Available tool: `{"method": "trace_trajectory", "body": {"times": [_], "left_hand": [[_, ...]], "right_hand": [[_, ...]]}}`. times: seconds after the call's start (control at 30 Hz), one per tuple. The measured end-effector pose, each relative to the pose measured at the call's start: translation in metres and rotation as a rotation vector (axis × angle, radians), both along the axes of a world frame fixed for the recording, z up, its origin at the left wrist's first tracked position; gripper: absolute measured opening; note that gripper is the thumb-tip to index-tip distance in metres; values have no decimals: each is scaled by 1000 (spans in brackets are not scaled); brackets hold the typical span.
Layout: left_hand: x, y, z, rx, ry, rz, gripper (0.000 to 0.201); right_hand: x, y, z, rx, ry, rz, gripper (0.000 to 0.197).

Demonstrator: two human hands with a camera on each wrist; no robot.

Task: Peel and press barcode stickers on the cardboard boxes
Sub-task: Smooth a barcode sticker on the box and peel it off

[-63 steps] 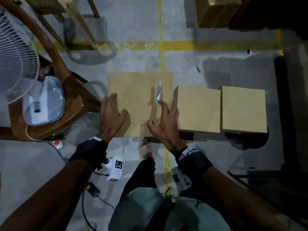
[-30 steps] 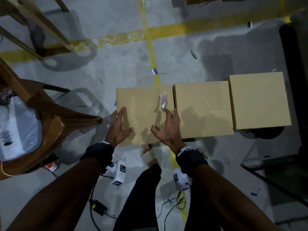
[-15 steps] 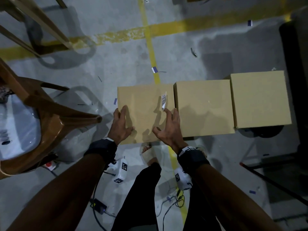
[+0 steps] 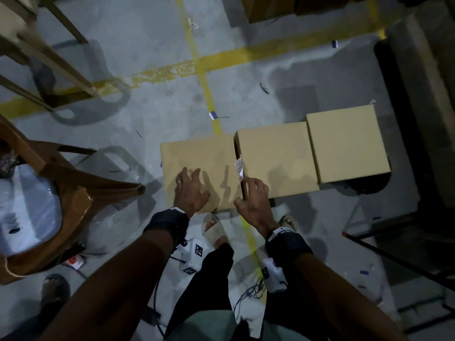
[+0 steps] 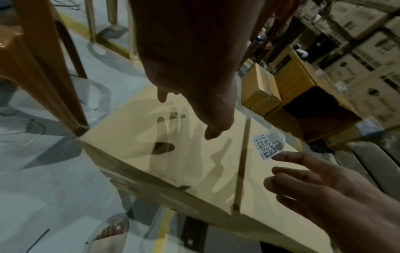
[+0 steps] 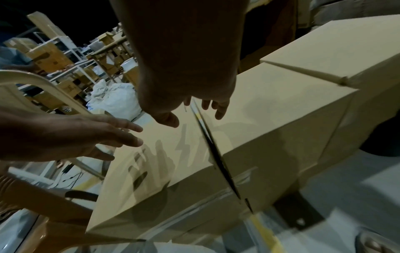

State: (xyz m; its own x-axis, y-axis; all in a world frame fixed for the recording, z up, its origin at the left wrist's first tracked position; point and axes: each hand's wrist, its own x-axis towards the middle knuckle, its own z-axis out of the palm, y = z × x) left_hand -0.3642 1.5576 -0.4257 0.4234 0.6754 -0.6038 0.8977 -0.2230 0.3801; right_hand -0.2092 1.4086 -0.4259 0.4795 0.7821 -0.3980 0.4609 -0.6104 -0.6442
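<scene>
Three plain cardboard boxes stand in a row on the floor: left box (image 4: 197,166), middle box (image 4: 275,156), right box (image 4: 344,141). A small white barcode sticker (image 4: 239,168) clings upright to the index fingertip of my right hand (image 4: 254,198), over the gap between the left and middle boxes. The left wrist view shows the sticker (image 5: 268,145) with its printed codes, on that fingertip. My left hand (image 4: 190,193) hovers with spread fingers over the left box top (image 5: 173,162), casting shadows and holding nothing.
A brown plastic chair (image 4: 73,188) and a white fan base (image 4: 24,212) stand close on the left. Yellow floor lines (image 4: 197,65) cross behind the boxes. My sandalled feet (image 4: 216,230) and cables lie below. Stacked cartons (image 5: 357,51) fill the shelves beyond.
My left hand has moved from the left box's near left edge onto its top area. The right hand with the sticker has shifted right, to the gap beside the middle box.
</scene>
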Motion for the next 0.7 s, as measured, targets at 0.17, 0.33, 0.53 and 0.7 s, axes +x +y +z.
{"method": "trace_trajectory", "body": {"times": [0.17, 0.33, 0.53, 0.7], "left_hand": [[54, -20, 24, -57, -94, -173, 74], [129, -40, 42, -63, -168, -361, 69], [241, -66, 58, -40, -202, -503, 63], [338, -94, 62, -51, -234, -608, 51]], "right_hand": [[37, -28, 24, 24, -20, -183, 52], [96, -59, 39, 24, -29, -334, 39], [183, -103, 29, 40, 27, -550, 35], [266, -136, 27, 83, 31, -693, 27]]}}
